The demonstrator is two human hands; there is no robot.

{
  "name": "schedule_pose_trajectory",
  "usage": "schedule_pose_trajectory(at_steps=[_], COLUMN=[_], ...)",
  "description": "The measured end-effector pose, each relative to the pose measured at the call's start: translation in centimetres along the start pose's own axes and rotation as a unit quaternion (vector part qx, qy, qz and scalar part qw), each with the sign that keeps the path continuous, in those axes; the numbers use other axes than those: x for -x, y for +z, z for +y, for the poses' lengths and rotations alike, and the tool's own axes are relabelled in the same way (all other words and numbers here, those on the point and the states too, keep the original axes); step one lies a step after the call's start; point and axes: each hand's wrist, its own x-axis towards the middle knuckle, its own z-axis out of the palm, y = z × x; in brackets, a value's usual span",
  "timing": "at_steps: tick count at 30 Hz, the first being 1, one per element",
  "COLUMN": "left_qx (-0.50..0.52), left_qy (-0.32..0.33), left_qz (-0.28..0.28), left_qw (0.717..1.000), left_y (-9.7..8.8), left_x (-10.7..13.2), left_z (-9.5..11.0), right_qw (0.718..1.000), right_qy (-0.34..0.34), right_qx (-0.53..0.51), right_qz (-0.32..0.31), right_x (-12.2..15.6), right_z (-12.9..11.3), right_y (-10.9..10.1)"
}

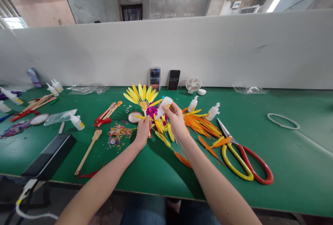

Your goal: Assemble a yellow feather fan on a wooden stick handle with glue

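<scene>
My left hand (143, 130) is closed around the wooden handle of a small fan of yellow feathers (140, 94), held upright with its feathers spread. A single yellow feather (139, 117) sticks out to the left at its fingers. In my right hand (174, 117) is a white squeeze bottle (164, 106), tilted with its nozzle toward the fan's lower feathers; the tip is hard to make out. Purple feathers (153, 111) lie behind the hands. Loose yellow feathers (163, 138) and a pile of orange feathers (200, 125) lie below and to the right.
Large scissors (243, 155) lie right of the orange feathers. White bottles (193, 104), a small electric fan (194, 84) and phones (174, 80) stand at the back. Left are coloured scraps (119, 133), a wooden stick (88, 152), another bottle (77, 122) and a black power bank (49, 157).
</scene>
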Motion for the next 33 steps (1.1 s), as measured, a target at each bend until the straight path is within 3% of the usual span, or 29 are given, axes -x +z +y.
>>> schedule_pose_trajectory(at_steps=[10, 17, 26, 33], left_qx=[0.007, -0.025, 0.001, -0.032], left_qy=[0.023, 0.012, 0.025, 0.026], left_qz=[0.005, 0.017, 0.027, 0.011], left_qw=[1.000, 0.999, 0.999, 0.999], left_y=[-0.35, -0.12, -0.37, -0.18], left_x=[-0.29, -0.17, -0.48, -0.21], left_z=[0.00, 0.15, -0.18, 0.04], right_qw=[1.000, 0.999, 0.999, 0.999], right_qy=[-0.018, -0.022, -0.029, -0.018], right_qx=[0.002, 0.009, 0.022, 0.008], right_qz=[0.013, -0.028, 0.008, -0.035], right_x=[-0.11, 0.38, -0.11, 0.39], right_z=[0.16, 0.13, 0.18, -0.02], right_y=[-0.22, 0.37, -0.30, 0.37])
